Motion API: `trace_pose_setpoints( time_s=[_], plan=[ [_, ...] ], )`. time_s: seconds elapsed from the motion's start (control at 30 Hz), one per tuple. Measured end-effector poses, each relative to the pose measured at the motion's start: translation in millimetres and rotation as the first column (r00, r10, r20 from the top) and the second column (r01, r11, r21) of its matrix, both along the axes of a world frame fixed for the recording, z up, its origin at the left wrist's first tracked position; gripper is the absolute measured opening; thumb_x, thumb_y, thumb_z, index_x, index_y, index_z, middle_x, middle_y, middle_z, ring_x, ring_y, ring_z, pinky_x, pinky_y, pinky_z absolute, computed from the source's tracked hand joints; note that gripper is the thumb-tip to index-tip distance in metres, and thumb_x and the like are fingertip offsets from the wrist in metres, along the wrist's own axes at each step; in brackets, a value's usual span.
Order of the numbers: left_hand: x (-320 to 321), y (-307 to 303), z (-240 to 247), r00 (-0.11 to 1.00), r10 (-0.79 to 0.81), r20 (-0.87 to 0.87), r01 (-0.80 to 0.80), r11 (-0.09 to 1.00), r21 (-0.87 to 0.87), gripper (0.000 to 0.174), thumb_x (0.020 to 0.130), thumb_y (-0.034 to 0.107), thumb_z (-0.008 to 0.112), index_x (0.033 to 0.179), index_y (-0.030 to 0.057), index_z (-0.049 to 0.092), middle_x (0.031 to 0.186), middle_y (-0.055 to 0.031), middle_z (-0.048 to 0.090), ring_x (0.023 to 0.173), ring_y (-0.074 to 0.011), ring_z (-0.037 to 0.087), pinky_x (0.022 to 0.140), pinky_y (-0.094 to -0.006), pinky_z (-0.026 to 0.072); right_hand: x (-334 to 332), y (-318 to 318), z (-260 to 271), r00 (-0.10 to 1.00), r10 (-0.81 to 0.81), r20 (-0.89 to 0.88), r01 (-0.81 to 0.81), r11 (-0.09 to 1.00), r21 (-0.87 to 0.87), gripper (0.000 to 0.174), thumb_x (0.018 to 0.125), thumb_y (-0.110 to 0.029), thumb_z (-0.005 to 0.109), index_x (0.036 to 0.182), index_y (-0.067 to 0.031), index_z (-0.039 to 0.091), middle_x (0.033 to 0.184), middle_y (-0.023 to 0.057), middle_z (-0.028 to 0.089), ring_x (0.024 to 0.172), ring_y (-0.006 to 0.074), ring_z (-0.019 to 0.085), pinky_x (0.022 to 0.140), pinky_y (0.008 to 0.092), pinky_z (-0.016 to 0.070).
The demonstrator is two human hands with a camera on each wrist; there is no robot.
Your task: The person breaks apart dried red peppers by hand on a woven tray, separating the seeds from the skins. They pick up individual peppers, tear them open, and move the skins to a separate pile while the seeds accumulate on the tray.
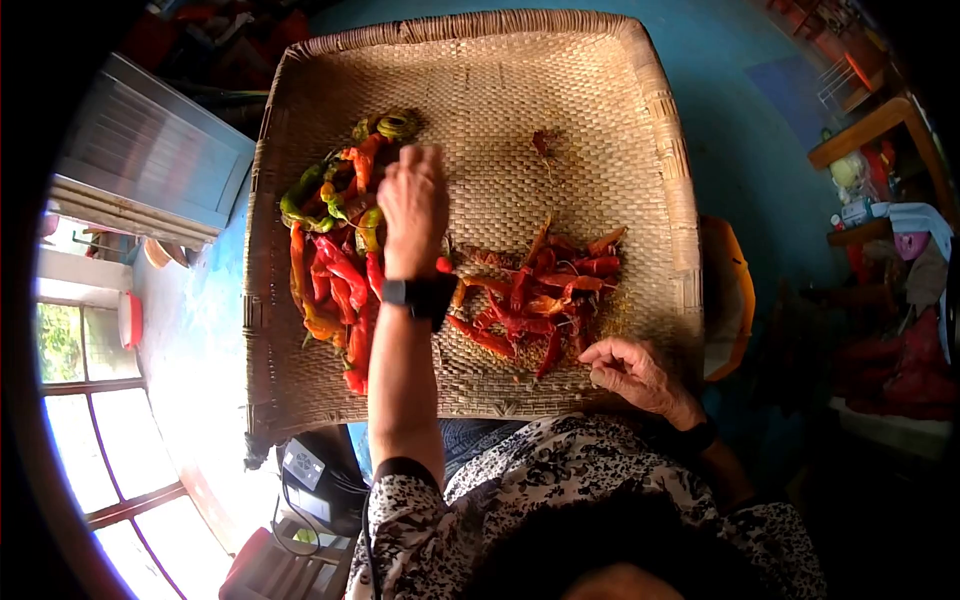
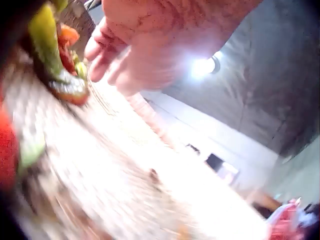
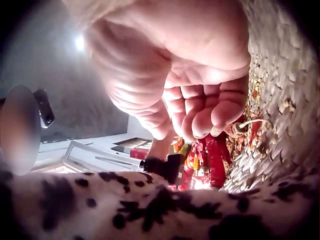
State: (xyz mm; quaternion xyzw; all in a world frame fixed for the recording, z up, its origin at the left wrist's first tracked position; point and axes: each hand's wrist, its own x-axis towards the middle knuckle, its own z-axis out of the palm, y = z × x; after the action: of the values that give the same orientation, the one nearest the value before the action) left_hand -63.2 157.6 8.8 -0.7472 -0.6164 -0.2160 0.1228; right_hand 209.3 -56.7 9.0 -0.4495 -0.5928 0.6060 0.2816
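A large woven tray (image 1: 480,150) holds two groups of peppers. My left hand (image 1: 412,215) is over the right edge of the left-hand pile of red, orange and green peppers (image 1: 340,270), blurred, with nothing visible in it. The left wrist view has the left hand (image 2: 160,40) with loosely bent fingers beside a green-and-red pepper (image 2: 47,40). Near the tray's front right, my right hand (image 1: 640,380) lies beside a heap of wrinkled dark red peppers (image 1: 525,300). Loosely curled fingers show on the right hand (image 3: 175,65), close to red peppers (image 3: 215,162); no held item is visible.
A withered scrap (image 1: 543,145) and small flakes lie in the tray's upper right. The tray's raised rim (image 1: 672,170) runs around it. An orange-edged container (image 1: 735,300) stands right of the tray. A dark device with cables (image 1: 305,465) is at the front left.
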Motion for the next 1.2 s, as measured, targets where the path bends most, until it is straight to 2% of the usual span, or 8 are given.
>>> trace_pose_setpoints(
  time_s=[0.23, 0.33, 0.43, 0.53, 0.7, 0.8, 1.03, 1.2],
  plan=[
    [-17.6, 41.6, 8.9, 0.991, 0.073, -0.107, -0.115, 0.885, -0.452, 0.015, 0.077, 0.014, 0.063, 0.09, 0.0091, 0.069, 0.094, -0.0145, 0.067, 0.086, -0.032, 0.067, 0.07, -0.0428, 0.0542, -1.1, 3.1, -0.1, 0.998, 0.031, 0.053, -0.033, 0.999, 0.018, 0.025, 0.091, -0.02, 0.062, 0.105, -0.0008, 0.061, 0.075, -0.0013, 0.055, 0.07, 0.0059, 0.05, 0.064, 0.0227, 0.0441],
    [4.8, 41.5, 10.8, 0.96, 0.02, -0.281, -0.128, 0.919, -0.373, 0.015, 0.078, 0.01, 0.059, 0.088, 0.0093, 0.07, 0.089, -0.0124, 0.069, 0.081, -0.0295, 0.068, 0.066, -0.0388, 0.0555, -1.8, 3.9, -5.8, 0.997, 0.07, 0.035, -0.071, 0.996, 0.045, 0.025, 0.09, -0.021, 0.062, 0.105, -0.0006, 0.061, 0.074, -0.0013, 0.054, 0.069, 0.0056, 0.05, 0.063, 0.0228, 0.0441],
    [36.0, 37.5, -3.3, 0.989, -0.126, -0.078, 0.112, 0.98, -0.165, 0.013, 0.088, 0.01, 0.049, 0.091, 0.0116, 0.062, 0.082, -0.0122, 0.065, 0.067, -0.0295, 0.065, 0.059, -0.0409, 0.0539, -3.1, 3.2, -3.8, 0.997, 0.06, 0.038, -0.059, 0.998, -0.038, 0.025, 0.09, -0.021, 0.063, 0.105, -0.0005, 0.061, 0.074, -0.0008, 0.054, 0.069, 0.0058, 0.05, 0.064, 0.0233, 0.0444],
    [86.6, 26.6, -7.0, 0.974, -0.222, 0.035, 0.225, 0.954, -0.198, 0.016, 0.092, 0.022, 0.051, 0.093, 0.0143, 0.066, 0.097, -0.0067, 0.063, 0.095, -0.0215, 0.053, 0.085, -0.0382, 0.041, -4.4, 3.0, -2.4, 0.999, 0.046, 0.007, -0.045, 0.999, -0.02, 0.026, 0.09, -0.021, 0.063, 0.106, -0.0004, 0.061, 0.075, -0.0004, 0.055, 0.069, 0.0064, 0.05, 0.064, 0.0235, 0.0445],
    [129.2, 33.0, -37.2, 0.943, -0.271, 0.192, 0.303, 0.938, -0.166, 0.013, 0.087, 0.015, 0.055, 0.097, 0.0112, 0.064, 0.104, -0.0105, 0.059, 0.105, -0.0291, 0.048, 0.089, -0.044, 0.0413, -3.3, -1.4, -6.5, 0.999, 0.036, 0.037, -0.037, 0.999, 0.028, 0.027, 0.09, -0.021, 0.063, 0.106, -0.0001, 0.061, 0.076, 0.0004, 0.056, 0.07, 0.0079, 0.051, 0.064, 0.0238, 0.0448],
    [126.9, 29.9, -41.2, 0.939, -0.344, -0.013, 0.334, 0.919, -0.209, 0.012, 0.085, 0.009, 0.055, 0.095, 0.0081, 0.061, 0.098, -0.0121, 0.06, 0.098, -0.0294, 0.054, 0.086, -0.0408, 0.0457, -0.8, -2.4, -1.4, 0.998, 0.025, 0.054, -0.024, 1.0, -0.013, 0.026, 0.09, -0.021, 0.063, 0.105, -0.0001, 0.062, 0.077, 0.0012, 0.057, 0.071, 0.0084, 0.053, 0.064, 0.0241, 0.0454],
    [61.0, -50.4, 4.9, 0.678, -0.414, 0.607, 0.699, 0.619, -0.357, 0.008, 0.083, 0.007, 0.061, 0.087, 0.0004, 0.064, 0.095, -0.0155, 0.063, 0.084, -0.0299, 0.062, 0.073, -0.0375, 0.051, -4.7, 10.6, 1.3, 0.998, 0.019, 0.054, -0.02, 1.0, 0.013, 0.025, 0.091, -0.021, 0.061, 0.104, 0.0002, 0.061, 0.078, 0.0028, 0.06, 0.074, 0.0083, 0.056, 0.065, 0.0246, 0.0468],
    [57.5, -120.7, 27.2, 0.583, -0.28, 0.763, 0.549, 0.828, -0.116, 0.019, 0.086, 0.017, 0.065, 0.099, 0.0035, 0.068, 0.108, -0.0144, 0.064, 0.098, -0.0266, 0.06, 0.081, -0.0351, 0.0495, -22.6, 26.9, 13.6, 0.987, -0.16, -0.007, 0.159, 0.978, 0.136, 0.026, 0.091, -0.018, 0.059, 0.112, -0.0013, 0.057, 0.078, 0.0029, 0.058, 0.069, 0.0088, 0.055, 0.064, 0.0237, 0.0473]
  ],
)
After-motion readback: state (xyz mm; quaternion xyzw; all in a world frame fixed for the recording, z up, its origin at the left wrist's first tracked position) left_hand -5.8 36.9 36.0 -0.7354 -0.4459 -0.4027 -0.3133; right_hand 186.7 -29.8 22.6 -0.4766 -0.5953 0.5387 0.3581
